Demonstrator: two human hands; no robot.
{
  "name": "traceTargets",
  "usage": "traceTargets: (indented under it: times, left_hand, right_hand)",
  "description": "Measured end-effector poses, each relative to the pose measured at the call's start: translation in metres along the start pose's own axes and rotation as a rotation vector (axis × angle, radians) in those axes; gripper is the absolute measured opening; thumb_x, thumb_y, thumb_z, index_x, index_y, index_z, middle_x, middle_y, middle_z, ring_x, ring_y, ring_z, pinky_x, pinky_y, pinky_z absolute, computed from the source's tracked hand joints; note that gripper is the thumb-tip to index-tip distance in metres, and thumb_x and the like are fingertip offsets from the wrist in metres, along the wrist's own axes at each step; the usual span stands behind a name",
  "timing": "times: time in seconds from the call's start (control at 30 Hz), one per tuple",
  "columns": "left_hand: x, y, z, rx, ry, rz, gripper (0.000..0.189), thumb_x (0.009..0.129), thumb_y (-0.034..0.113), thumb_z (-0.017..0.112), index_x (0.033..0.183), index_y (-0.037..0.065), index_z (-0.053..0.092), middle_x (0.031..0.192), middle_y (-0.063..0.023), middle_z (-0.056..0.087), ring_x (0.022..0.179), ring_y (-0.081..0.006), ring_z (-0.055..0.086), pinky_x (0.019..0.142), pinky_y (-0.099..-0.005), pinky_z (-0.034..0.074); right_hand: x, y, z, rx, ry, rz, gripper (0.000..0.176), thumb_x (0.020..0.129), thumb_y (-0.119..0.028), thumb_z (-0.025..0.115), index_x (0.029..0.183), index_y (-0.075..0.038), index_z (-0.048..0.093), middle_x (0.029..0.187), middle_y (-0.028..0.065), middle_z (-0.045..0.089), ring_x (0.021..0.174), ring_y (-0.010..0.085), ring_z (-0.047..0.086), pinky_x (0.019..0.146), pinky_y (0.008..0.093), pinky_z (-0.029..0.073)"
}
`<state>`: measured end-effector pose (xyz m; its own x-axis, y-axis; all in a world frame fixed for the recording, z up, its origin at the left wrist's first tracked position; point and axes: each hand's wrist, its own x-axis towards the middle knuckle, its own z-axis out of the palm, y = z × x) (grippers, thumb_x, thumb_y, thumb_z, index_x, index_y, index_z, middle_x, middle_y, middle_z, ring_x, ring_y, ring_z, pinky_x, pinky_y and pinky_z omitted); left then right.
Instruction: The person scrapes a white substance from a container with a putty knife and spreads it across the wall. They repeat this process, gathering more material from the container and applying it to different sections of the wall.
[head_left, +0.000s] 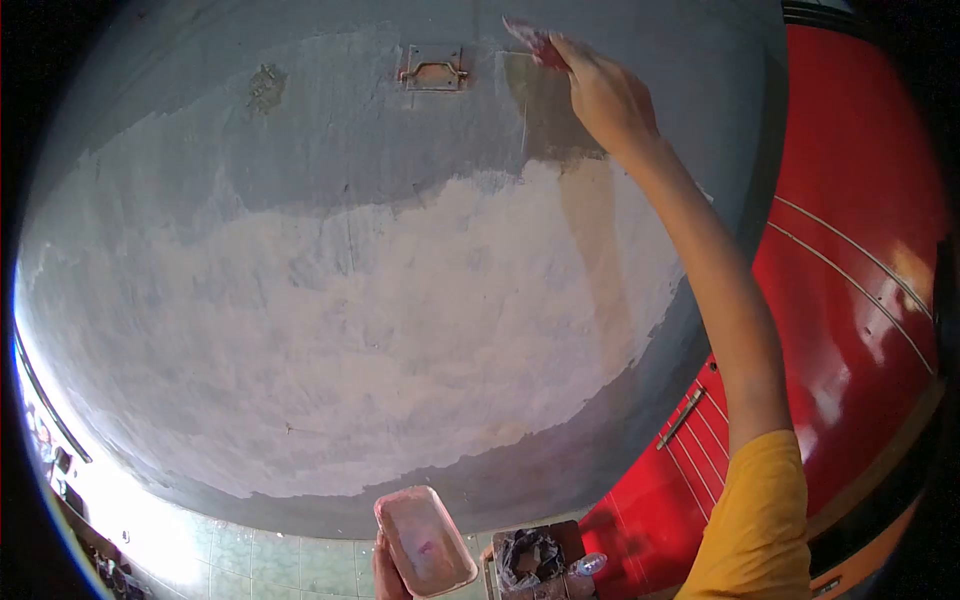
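My right hand (610, 98) reaches up to the grey wall (350, 150), fingers closed around a small red-and-white smeared thing (538, 45). Its pale tip points up and left near the wall; its exact kind I cannot make out. At the bottom of the view, my left hand (388, 572) grips the left side of a shallow rectangular plastic tray (425, 535). Pinkish-white smears and a small red spot show inside the tray. A broad whitish coat (400, 320) with ragged edges covers the wall's lower middle.
A metal handle on a plate (434, 70) is fixed high on the wall, left of my right hand. Below stands a small stand with a black plastic bag (530, 558) and a clear plastic cup (590, 565). A glossy red surface (840, 260) lies right; tiles (270, 560) cover the floor.
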<state>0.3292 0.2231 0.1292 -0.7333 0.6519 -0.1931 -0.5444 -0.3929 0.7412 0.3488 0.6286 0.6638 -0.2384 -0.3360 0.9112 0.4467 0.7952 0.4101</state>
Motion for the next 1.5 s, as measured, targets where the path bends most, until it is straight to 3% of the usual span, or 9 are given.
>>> traceTargets:
  times: [0.23, 0.33, 0.53, 0.77, 1.0, 1.07, 1.3, 1.4, 1.5]
  left_hand:
    - [-0.001, -0.001, -0.009, -0.013, 0.063, 0.029, 0.075, 0.1, 0.06, 0.051, 0.154, 0.009, 0.039, 0.145, -0.0144, 0.052, 0.128, -0.0324, 0.055, 0.103, -0.0488, 0.052]
    - [-0.002, -0.002, -0.014, -0.026, 0.056, 0.026, 0.075, 0.1, 0.06, 0.051, 0.154, 0.009, 0.039, 0.145, -0.0144, 0.052, 0.128, -0.0324, 0.055, 0.103, -0.0488, 0.052]
    - [-0.003, -0.002, -0.015, -0.025, 0.05, 0.022, 0.075, 0.1, 0.06, 0.051, 0.154, 0.009, 0.039, 0.144, -0.0145, 0.052, 0.127, -0.0325, 0.055, 0.103, -0.0489, 0.052]
    - [-0.006, -0.001, -0.024, -0.039, 0.088, 0.031, 0.076, 0.099, 0.06, 0.052, 0.154, 0.009, 0.039, 0.144, -0.0145, 0.053, 0.127, -0.0325, 0.056, 0.103, -0.0489, 0.052]
    - [-0.007, -0.004, -0.025, -0.038, 0.072, 0.012, 0.076, 0.099, 0.06, 0.052, 0.154, 0.009, 0.038, 0.144, -0.0145, 0.053, 0.127, -0.0326, 0.056, 0.103, -0.049, 0.052]
    - [-0.006, -0.006, -0.024, -0.037, 0.081, 0.005, 0.076, 0.099, 0.06, 0.052, 0.154, 0.009, 0.038, 0.144, -0.0145, 0.053, 0.127, -0.0326, 0.056, 0.103, -0.049, 0.052]
    - [-0.008, -0.008, -0.032, -0.061, 0.108, -0.001, 0.076, 0.099, 0.06, 0.052, 0.154, 0.008, 0.038, 0.144, -0.0145, 0.053, 0.126, -0.0327, 0.057, 0.103, -0.049, 0.052]
    - [-0.01, -0.008, -0.039, -0.093, 0.11, -0.032, 0.077, 0.099, 0.06, 0.052, 0.154, 0.008, 0.038, 0.144, -0.0145, 0.053, 0.126, -0.0327, 0.057, 0.103, -0.049, 0.052]
    - [-0.007, -0.004, -0.031, -0.052, 0.099, 0.011, 0.076, 0.099, 0.06, 0.052, 0.154, 0.008, 0.038, 0.143, -0.0143, 0.053, 0.125, -0.0323, 0.057, 0.103, -0.0488, 0.052]
  right_hand:
    - [-0.142, -0.058, 0.038, -0.097, -0.167, -0.282, 0.056, 0.091, -0.006, 0.053, 0.147, -0.003, 0.05, 0.14, 0.0138, 0.062, 0.119, 0.0345, 0.065, 0.091, 0.0415, 0.058]
    - [-0.17, -0.076, 0.004, -0.013, -0.303, -0.237, 0.053, 0.093, -0.009, 0.054, 0.146, -0.012, 0.052, 0.132, 0.0146, 0.067, 0.11, 0.0336, 0.069, 0.085, 0.043, 0.059]
    - [0.021, -0.011, -0.015, -0.036, -0.262, 0.052, 0.034, 0.098, -0.019, 0.054, 0.13, -0.021, 0.064, 0.109, 0.0144, 0.072, 0.094, 0.0356, 0.071, 0.078, 0.0459, 0.058]
    - [-0.109, -0.057, 0.021, -0.014, -0.184, -0.293, 0.031, 0.093, -0.01, 0.058, 0.12, -0.017, 0.071, 0.111, 0.011, 0.074, 0.105, 0.0328, 0.07, 0.088, 0.0421, 0.057]
    - [-0.035, -0.032, -0.041, -0.041, -0.502, 0.16, 0.032, 0.099, -0.022, 0.055, 0.127, -0.016, 0.068, 0.104, 0.0177, 0.073, 0.091, 0.0361, 0.072, 0.075, 0.0463, 0.058]
    - [-0.011, 0.017, -0.015, -0.023, -0.141, 0.062, 0.031, 0.099, -0.022, 0.055, 0.127, -0.016, 0.068, 0.107, 0.0175, 0.072, 0.096, 0.0362, 0.071, 0.075, 0.0465, 0.057]
    - [-0.18, -0.033, 0.006, 0.024, -0.329, -0.18, 0.038, 0.103, -0.023, 0.05, 0.135, -0.007, 0.062, 0.118, 0.0177, 0.071, 0.11, 0.035, 0.067, 0.095, 0.0432, 0.054]
    - [-0.172, -0.037, -0.009, 0.297, -0.342, 0.045, 0.034, 0.097, -0.006, 0.052, 0.125, -0.011, 0.069, 0.114, 0.0161, 0.072, 0.098, 0.0356, 0.07, 0.083, 0.0432, 0.057]
    - [-0.065, -0.011, -0.052, -0.027, -0.488, 0.236, 0.033, 0.098, -0.008, 0.051, 0.126, -0.013, 0.069, 0.114, 0.0167, 0.072, 0.102, 0.0366, 0.07, 0.082, 0.0453, 0.057]
